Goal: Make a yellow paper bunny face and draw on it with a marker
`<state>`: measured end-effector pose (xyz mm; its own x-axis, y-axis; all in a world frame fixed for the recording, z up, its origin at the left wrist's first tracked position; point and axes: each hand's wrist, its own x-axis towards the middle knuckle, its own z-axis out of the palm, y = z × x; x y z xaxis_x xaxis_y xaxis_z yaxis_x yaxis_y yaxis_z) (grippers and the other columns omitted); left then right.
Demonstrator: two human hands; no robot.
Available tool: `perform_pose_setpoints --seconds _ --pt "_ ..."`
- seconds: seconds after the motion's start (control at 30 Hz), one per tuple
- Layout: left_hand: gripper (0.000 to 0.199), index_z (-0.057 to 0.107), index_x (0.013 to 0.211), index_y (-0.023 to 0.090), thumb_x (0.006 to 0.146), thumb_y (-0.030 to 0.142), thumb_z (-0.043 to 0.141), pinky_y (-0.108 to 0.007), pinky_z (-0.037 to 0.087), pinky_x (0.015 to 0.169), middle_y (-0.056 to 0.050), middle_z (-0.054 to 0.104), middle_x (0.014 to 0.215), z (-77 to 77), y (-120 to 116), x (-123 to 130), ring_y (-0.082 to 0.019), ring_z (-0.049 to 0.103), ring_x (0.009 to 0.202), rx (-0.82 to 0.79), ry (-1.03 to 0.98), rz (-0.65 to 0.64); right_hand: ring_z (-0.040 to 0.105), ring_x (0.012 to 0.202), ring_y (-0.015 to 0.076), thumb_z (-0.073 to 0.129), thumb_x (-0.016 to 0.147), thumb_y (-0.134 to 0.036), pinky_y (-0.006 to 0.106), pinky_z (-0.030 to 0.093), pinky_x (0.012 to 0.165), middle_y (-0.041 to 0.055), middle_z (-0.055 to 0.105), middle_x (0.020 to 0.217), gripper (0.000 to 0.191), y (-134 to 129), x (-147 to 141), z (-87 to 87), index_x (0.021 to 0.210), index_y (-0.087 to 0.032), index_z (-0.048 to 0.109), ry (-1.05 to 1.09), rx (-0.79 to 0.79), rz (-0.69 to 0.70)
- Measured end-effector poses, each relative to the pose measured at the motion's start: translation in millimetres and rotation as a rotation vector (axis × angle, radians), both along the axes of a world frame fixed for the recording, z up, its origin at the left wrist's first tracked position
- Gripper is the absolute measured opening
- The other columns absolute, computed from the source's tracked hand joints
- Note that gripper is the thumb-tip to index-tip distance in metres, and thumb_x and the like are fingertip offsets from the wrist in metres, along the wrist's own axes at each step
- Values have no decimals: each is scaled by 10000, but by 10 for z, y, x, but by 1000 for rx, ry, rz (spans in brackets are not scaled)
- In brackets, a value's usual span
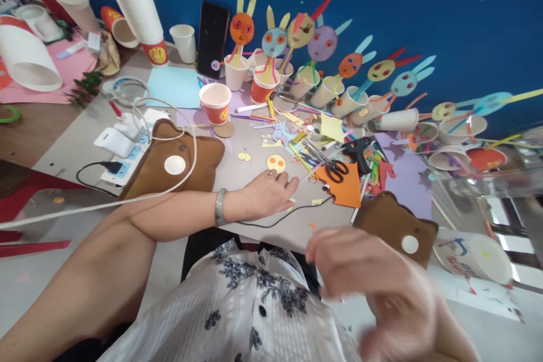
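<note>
My left hand [271, 195] rests on the grey table with its fingers spread, fingertips at the lower edge of a yellow paper circle [275, 163] that bears two orange dots. Two small pale yellow discs [244, 156] lie just left of that circle. My right hand [373, 277] is raised off the table's front edge, blurred by motion, with its fingers curled; whether it holds anything cannot be made out. Black-handled scissors [335, 170] lie on orange paper [345, 189] to the right of my left hand.
Several paper cups with paper rabbit heads [275, 42] line the blue wall. A red cup [215, 103], glue gun [358, 154], power strip [127, 164] with looping white cable, and two brown cushions [182, 161] surround the work area. Paper scraps and pens cover the middle right.
</note>
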<state>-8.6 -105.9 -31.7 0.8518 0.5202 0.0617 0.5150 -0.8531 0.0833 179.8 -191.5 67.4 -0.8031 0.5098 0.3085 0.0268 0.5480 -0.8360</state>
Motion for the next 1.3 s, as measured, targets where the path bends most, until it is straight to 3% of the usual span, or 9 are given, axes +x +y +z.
perform_pose_setpoints --seconds 0.1,0.17,0.27,0.4,0.5,0.7,0.83,1.1,1.3 --pt "464 495 1370 94 1070 443 429 -380 448 868 -185 680 1198 13 1 -9 -282 678 1005 -3 -18 -21 672 788 173 619 1009 -373 320 526 756 41 727 849 161 233 103 -132 1061 -229 668 -433 221 -308" --pt "450 510 1352 87 1070 432 440 -384 450 859 -182 682 1188 38 6 -17 -292 683 1008 -13 -10 -33 695 831 215 614 994 -329 336 519 755 66 742 877 140 299 259 -238 1022 -217 693 -755 364 -449" --pt "427 522 1336 81 1066 407 460 -389 448 856 -170 691 1157 82 17 -25 -305 688 1013 -28 17 -44 722 823 257 616 964 -318 339 501 690 98 767 933 187 384 549 -364 1065 -196 715 -1069 371 -553" --pt "374 546 1277 96 1061 393 477 -377 438 850 -168 700 1131 80 33 -20 -292 689 998 -28 17 -68 716 768 279 552 987 -374 343 443 617 132 773 936 268 512 822 -389 1067 -176 714 -1251 374 -711" --pt "356 552 1247 107 1055 401 494 -373 430 855 -167 707 1099 27 37 -10 -280 687 972 3 -5 -60 714 778 294 517 1000 -399 352 425 618 148 772 947 315 550 864 -390 1098 -165 704 -1256 431 -754" --pt "396 551 1243 88 1050 428 485 -389 422 872 -182 709 1079 -62 29 -10 -305 685 963 67 -3 40 719 804 278 544 994 -388 338 436 644 94 775 925 265 552 754 -532 1077 -192 701 -1169 443 -672" --pt "421 546 1257 86 1052 446 469 -390 421 860 -182 706 1061 -84 24 -9 -307 684 956 77 -12 41 708 790 272 532 1002 -358 344 438 670 92 767 884 244 583 705 -573 1036 -192 707 -1141 496 -663" --pt "489 536 1333 65 1049 459 476 -391 433 868 -182 712 1058 -26 10 2 -305 692 986 13 16 21 716 834 274 504 1003 -321 378 478 769 90 784 886 252 774 593 -534 1021 -204 726 -997 537 -727" --pt "555 493 1422 24 1056 440 463 -413 442 901 -207 712 1128 16 8 14 -304 694 1014 -15 35 14 715 800 272 533 970 -317 369 480 738 99 790 900 259 1033 420 -534 1065 -197 742 -975 532 -793"
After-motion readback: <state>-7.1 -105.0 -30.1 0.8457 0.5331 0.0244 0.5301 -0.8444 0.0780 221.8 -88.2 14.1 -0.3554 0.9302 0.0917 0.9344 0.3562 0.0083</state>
